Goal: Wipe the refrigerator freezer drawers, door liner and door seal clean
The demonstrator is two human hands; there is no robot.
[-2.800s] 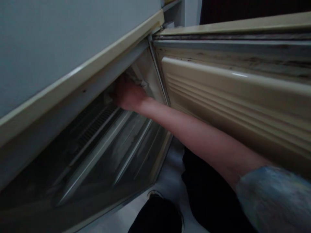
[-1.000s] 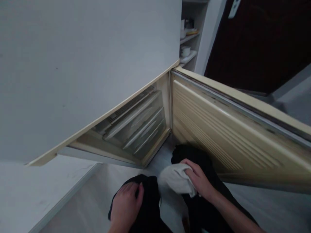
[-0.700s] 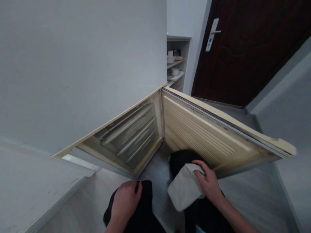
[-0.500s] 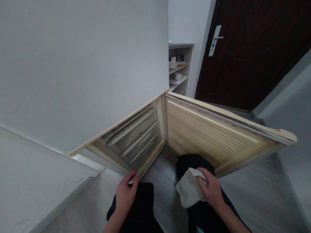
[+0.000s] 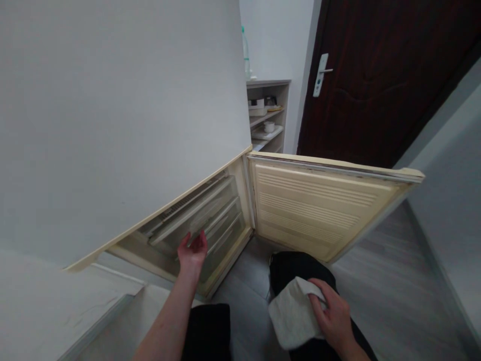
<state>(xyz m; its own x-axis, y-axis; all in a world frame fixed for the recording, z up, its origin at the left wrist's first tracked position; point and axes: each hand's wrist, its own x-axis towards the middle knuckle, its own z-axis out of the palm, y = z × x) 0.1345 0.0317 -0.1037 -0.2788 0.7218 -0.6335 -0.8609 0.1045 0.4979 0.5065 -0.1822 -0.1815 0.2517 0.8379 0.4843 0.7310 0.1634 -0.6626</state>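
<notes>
My left hand (image 5: 193,250) reaches up in front of the freezer drawers (image 5: 210,213), palm turned up. Its fingers are apart and slightly bent, with nothing in them; I cannot tell whether the tips touch a drawer front. The drawers are pale and see-through, stacked inside a cream-coloured compartment, and look pushed in. Its door (image 5: 311,200) stands wide open to the right, ribbed and yellowed on the inner side, with dark marks along the seal. Over my right knee, my right hand (image 5: 332,313) grips a folded whitish cloth (image 5: 295,313).
A large white upper panel (image 5: 124,100) rises above the compartment. Behind it stands a shelf unit (image 5: 268,82) with a cup (image 5: 269,126), boxes and a plastic bottle (image 5: 245,52) on top. A dark brown door (image 5: 376,90) is at the back right. My knees are close to the opening.
My left hand has moved up from the compartment's lower edge to the drawer fronts. My right hand keeps the cloth near my knee. The view has shifted, and the door appears turned slightly.
</notes>
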